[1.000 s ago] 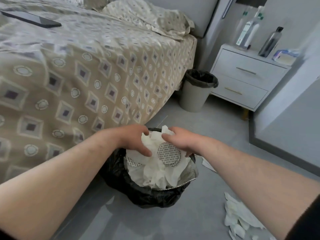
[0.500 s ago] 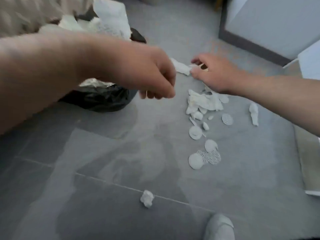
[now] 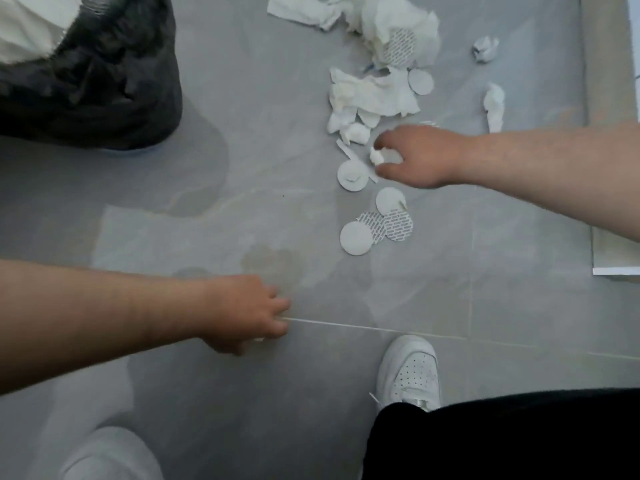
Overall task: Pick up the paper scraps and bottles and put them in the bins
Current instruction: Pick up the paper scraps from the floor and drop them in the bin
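- The bin (image 3: 104,81), lined with a black bag and heaped with white paper, stands on the floor (image 3: 207,202) at the far left, well apart from the litter.
- Your left hand (image 3: 246,313) is down at the floor by a tile joint, with its fingers (image 3: 277,304) curled under. A sliver of white (image 3: 259,339) shows beneath them, but I cannot tell whether they grip it or only cover it.
- The round discs (image 3: 356,239) lie flat on the floor between your two hands, nearer the right one. Being flat, they will probably need a fingertip worked under an edge.
- Your right hand (image 3: 419,157) is at the near edge of the litter, forefinger and thumb curled round a small wad (image 3: 378,156).
- The paper scraps (image 3: 374,98) lie just beyond that hand's fingertips, and the pile runs away from you toward the top of the view. The right hand is therefore the nearer one for gathering. The bin is to the left, on your left hand's side, so whatever you gather has to travel leftward across the bare floor.
- Two crumpled bits (image 3: 493,105) lie right of the pile, beyond your right forearm.
- No bottle is in view.
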Available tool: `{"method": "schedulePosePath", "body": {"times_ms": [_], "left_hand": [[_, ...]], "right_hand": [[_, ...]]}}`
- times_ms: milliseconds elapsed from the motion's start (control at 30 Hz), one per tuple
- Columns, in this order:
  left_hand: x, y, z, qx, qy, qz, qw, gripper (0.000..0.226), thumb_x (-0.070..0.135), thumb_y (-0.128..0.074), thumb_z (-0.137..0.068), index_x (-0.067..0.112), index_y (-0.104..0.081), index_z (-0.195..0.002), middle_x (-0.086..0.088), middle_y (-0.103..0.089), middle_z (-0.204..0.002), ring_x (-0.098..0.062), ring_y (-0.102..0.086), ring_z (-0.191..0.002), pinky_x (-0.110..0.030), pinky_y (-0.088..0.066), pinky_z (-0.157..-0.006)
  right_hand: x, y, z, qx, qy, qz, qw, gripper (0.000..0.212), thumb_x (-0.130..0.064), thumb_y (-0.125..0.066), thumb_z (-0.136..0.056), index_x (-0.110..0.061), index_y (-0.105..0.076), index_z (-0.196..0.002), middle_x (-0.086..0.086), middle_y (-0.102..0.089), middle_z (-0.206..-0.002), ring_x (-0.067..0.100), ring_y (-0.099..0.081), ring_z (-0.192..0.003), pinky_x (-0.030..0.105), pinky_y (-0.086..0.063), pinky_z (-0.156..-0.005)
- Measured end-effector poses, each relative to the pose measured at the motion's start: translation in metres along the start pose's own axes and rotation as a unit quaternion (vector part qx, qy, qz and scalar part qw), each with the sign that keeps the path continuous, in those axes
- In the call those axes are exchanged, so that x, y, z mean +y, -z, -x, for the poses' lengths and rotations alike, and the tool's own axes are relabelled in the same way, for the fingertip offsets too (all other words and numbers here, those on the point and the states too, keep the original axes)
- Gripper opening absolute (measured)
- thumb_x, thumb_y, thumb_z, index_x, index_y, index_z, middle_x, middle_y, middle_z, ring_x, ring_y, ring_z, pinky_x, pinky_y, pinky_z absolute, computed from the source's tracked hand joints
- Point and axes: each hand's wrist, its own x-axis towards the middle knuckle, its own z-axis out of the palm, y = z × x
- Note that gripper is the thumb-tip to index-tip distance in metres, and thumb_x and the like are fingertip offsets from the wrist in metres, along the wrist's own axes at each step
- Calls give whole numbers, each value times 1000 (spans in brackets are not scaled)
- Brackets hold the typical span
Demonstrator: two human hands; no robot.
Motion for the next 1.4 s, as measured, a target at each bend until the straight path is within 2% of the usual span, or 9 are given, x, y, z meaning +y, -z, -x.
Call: {"method": "schedulePosePath", "body": {"times_ms": [133, 267, 433, 600, 733, 1000, 1133, 1267, 1400], "left_hand": [[-2, -23, -6, 54, -57, -82, 994, 31, 33, -76, -60, 24, -56, -83, -4, -59, -94, -22, -60, -70, -27, -46, -47], [-16, -10, -26, 30, -58, -31, 997, 9, 12, -50, -90, 10, -54, -97, -15, -50, -110, -37, -55, -92, -43, -48, -67], [-62, 39, -45, 100, 68, 50, 991, 16, 14, -43, -91, 13, -50, -106, -10, -47, -115, -33, -50, -103, -42, -46, -77], [-117, 90, -62, 252, 215, 100, 938, 17, 22, -48, -89, 14, -54, -103, -7, -51, -109, -29, -52, -100, -39, -45, -70], [-152, 124, -80, 308, 271, 144, 900, 18, 25, -51, -86, 16, -55, -101, -5, -51, -110, -27, -51, -103, -37, -44, -73], [-216, 164, -103, 295, 381, 196, 854, 22, 28, -47, -91, 12, -55, -105, -8, -48, -119, -29, -45, -110, -40, -43, -87], [-225, 172, -120, 295, 371, 189, 860, 37, 31, -50, -90, 12, -45, -121, -7, -40, -135, -29, -38, -124, -39, -40, -91], [-223, 175, -138, 177, 335, 207, 902, 113, 60, -70, -66, 30, -2, -151, 3, 8, -160, -25, 2, -147, -49, -27, -113], [-219, 166, -151, 135, 331, 110, 927, 107, 64, -72, -60, 35, -16, -146, 0, 2, -160, -27, -9, -145, -49, -31, -108]], "right_hand": [[5, -36, 6, -31, -78, -13, 996, 48, -42, -48, -91, -14, -49, -129, 15, -51, -125, 35, -52, -114, 40, -46, -90], [8, -66, 9, -37, -169, -70, 982, 69, -56, -57, -81, -12, -41, -131, 16, -43, -128, 37, -48, -117, 41, -45, -91], [0, -89, 6, -54, -207, -144, 966, 116, -76, -65, -60, -23, -13, -148, 13, -25, -146, 38, -35, -131, 44, -37, -102], [-17, -107, 5, -83, -194, -149, 966, 127, -74, -68, -57, -30, 5, -151, 11, 9, -159, 43, -7, -142, 48, -28, -113], [-14, -118, 10, -47, -182, -164, 968, 112, -61, -73, -65, -22, -8, -149, 13, 1, -158, 41, -7, -142, 47, -32, -111], [13, -108, 12, -21, -106, -156, 982, 74, -47, -68, -75, -21, -31, -134, 7, -27, -138, 31, -31, -125, 43, -43, -98], [19, -107, 8, -23, -100, -178, 979, 67, -42, -71, -72, -20, -35, -124, 6, -36, -123, 29, -36, -114, 39, -43, -91], [23, -109, 6, -29, -104, -187, 976, 59, -43, -71, -71, -18, -39, -113, 7, -37, -120, 28, -37, -110, 35, -38, -91], [27, -111, 4, -37, -112, -190, 975, 61, -45, -71, -71, -15, -40, -113, 8, -34, -122, 29, -36, -112, 35, -36, -95]]}}
